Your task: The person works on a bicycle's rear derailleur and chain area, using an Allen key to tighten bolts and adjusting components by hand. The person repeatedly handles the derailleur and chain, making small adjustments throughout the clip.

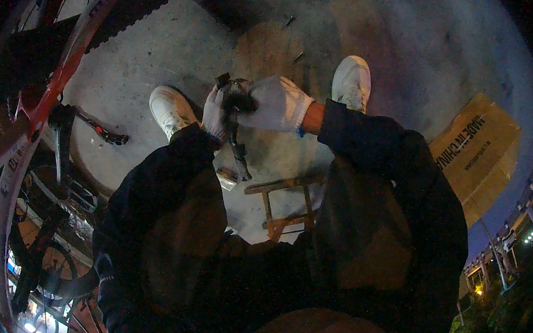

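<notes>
I see the white-gloved left hand (213, 112) with its grip grasping a dark part (239, 101) to the right of the bike (53, 84), and the gloved right hand (278, 105) at the part's side away from the bike, too blurred at the fingertips for me to tell that grip's state. The left shoe (170, 110) sits nearer the bike, the wooden frame (284, 184) and right shoe (351, 84) farther right of it, and the carton (490, 176) well apart from it, farthest right.
</notes>
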Motion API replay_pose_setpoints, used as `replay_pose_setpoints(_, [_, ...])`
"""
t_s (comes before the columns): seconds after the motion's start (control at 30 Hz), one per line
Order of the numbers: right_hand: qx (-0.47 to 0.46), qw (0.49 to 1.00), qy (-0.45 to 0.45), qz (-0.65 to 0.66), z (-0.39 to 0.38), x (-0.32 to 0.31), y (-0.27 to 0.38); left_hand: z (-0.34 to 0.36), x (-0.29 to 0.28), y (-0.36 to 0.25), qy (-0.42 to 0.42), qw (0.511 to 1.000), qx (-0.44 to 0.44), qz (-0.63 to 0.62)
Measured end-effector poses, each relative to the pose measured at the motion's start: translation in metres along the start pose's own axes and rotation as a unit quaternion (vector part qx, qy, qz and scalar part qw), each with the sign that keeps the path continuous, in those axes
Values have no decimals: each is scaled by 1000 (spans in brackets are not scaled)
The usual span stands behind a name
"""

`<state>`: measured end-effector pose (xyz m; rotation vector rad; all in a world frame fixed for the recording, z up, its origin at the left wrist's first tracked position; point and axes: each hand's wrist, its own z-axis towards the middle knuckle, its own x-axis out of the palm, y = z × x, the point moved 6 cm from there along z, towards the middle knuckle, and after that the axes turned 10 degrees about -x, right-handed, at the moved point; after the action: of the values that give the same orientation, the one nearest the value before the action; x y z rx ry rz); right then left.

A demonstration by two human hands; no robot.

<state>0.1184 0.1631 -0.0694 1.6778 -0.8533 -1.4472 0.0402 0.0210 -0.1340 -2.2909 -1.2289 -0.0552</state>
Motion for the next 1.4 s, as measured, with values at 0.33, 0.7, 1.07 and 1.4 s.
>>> replay_pose_setpoints(0.33, [111, 988, -101, 42, 5, -5, 15, 25, -26, 6, -29, 993, 75, 82])
replay_pose_setpoints(0.7, [287, 950, -107, -52, -48, -32, -110, 47, -58, 18, -82, 991, 3, -107])
replay_pose_setpoints(1.07, [372, 901, -89, -204, -83, -29, -159, 42, -42, 9, -22, 996, 8, -85])
replay_pose_setpoints(1.4, [207, 944, 20, -256, -35, -50, -131, 21, 0, -14, 71, 983, 46, -162])
